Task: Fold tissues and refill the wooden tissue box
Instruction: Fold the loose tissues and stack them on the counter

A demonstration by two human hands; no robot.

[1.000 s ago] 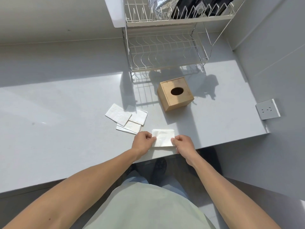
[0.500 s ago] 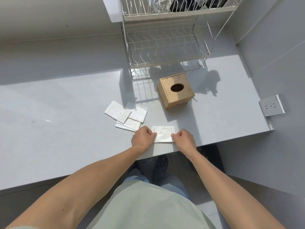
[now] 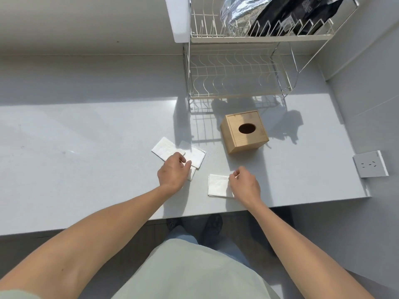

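A wooden tissue box (image 3: pixel 245 131) with an oval hole in its lid stands on the grey counter (image 3: pixel 86 158). A folded white tissue (image 3: pixel 218 185) lies flat near the counter's front edge. My right hand (image 3: pixel 244 184) rests on its right edge, fingers curled and pinched at its corner. A loose pile of folded tissues (image 3: pixel 194 155) lies to the left of the box. My left hand (image 3: pixel 173 171) hovers over the near part of that pile, fingers bent down onto a tissue, grip unclear.
A two-tier wire dish rack (image 3: pixel 237 72) stands behind the box, with foil and black bags on its upper shelf. A wall socket (image 3: pixel 370 167) sits on the right wall. The counter's front edge runs just below my hands.
My left hand has let go of the folded tissue and moved left and away onto the pile. The right hand stays on the folded tissue.
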